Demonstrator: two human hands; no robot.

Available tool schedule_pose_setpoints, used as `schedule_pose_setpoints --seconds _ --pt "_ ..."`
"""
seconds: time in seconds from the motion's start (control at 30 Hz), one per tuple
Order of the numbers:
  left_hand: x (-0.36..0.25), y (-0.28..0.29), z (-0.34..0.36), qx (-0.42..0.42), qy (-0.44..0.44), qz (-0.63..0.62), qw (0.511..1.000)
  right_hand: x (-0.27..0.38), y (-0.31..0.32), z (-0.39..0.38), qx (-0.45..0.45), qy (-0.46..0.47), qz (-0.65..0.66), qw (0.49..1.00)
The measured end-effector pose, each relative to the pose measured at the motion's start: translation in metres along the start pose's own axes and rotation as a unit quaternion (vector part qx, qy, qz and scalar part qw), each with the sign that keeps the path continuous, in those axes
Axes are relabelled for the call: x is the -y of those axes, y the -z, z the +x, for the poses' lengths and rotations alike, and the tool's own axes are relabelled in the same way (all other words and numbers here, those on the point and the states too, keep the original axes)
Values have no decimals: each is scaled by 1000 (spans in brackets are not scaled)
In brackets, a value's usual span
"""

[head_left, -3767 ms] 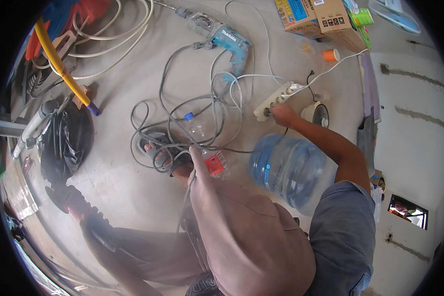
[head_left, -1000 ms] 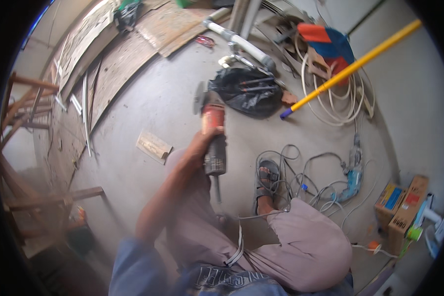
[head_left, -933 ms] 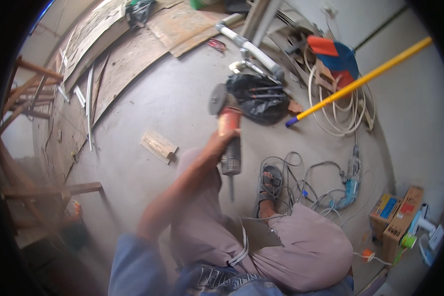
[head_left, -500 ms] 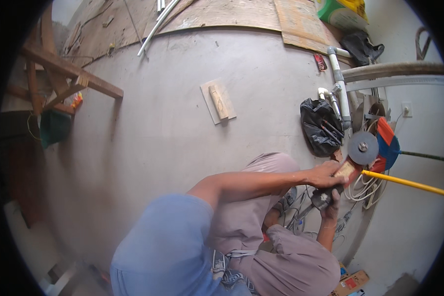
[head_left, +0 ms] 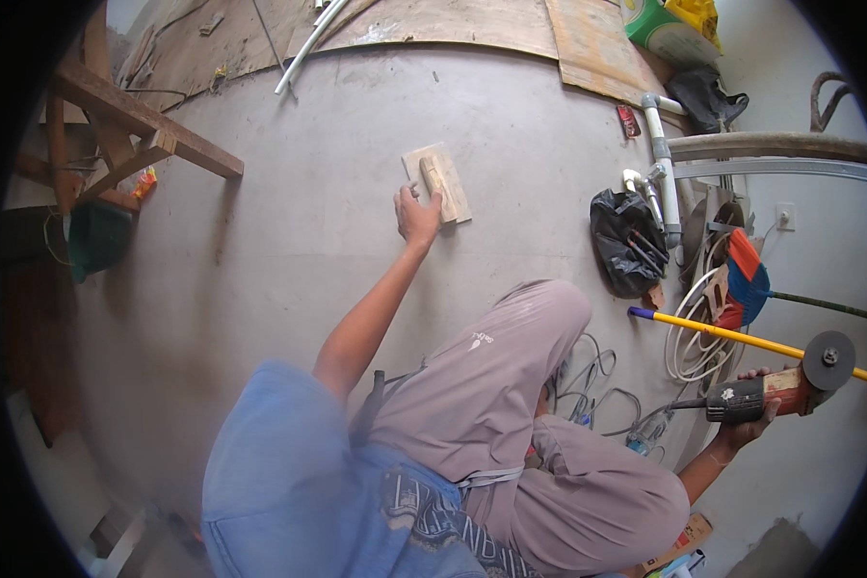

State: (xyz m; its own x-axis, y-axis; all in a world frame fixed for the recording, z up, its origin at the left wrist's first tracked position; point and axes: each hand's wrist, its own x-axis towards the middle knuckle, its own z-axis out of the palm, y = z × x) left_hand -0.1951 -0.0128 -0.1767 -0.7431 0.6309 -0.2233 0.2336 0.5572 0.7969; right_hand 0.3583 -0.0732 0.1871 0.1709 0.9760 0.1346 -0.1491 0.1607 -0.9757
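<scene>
My left hand [head_left: 416, 217] reaches forward to a pale rectangular float [head_left: 439, 188] with a wooden handle, lying on the floor. Its fingers are apart and curved at the handle's left and lower end; a firm grip is not visible. My right hand [head_left: 747, 432] is closed around an angle grinder [head_left: 758, 399] held out at the right, with a dark body, red head and grey cutting disc [head_left: 828, 361]. The grinder crosses in front of a yellow pole [head_left: 699, 328] with a blue end. Beside my crossed legs lie tangled cables [head_left: 597, 380] and, partly visible, a teal drill [head_left: 645, 435].
Wooden sheets [head_left: 482, 29] and pipes line the far side. A wooden frame [head_left: 193, 154] and green container [head_left: 101, 246] stand left. A black bag [head_left: 618, 241], white pipe [head_left: 665, 164], coiled hose and broom lie right, by the wall [head_left: 800, 250]. Cardboard [head_left: 684, 544] sits lower right.
From both hands on the grinder half a second ago, my left hand has let go and moved forward to the float. My right hand has carried the grinder rightward.
</scene>
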Motion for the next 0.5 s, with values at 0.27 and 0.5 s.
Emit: schedule_pose_setpoints --seconds 0.27,0.5 --pt "2 -18 35 96 -15 118 988 -102 -5 24 62 -174 77 980" --pt "-13 29 67 232 63 -250 938 -270 -104 41 150 -287 104 940"
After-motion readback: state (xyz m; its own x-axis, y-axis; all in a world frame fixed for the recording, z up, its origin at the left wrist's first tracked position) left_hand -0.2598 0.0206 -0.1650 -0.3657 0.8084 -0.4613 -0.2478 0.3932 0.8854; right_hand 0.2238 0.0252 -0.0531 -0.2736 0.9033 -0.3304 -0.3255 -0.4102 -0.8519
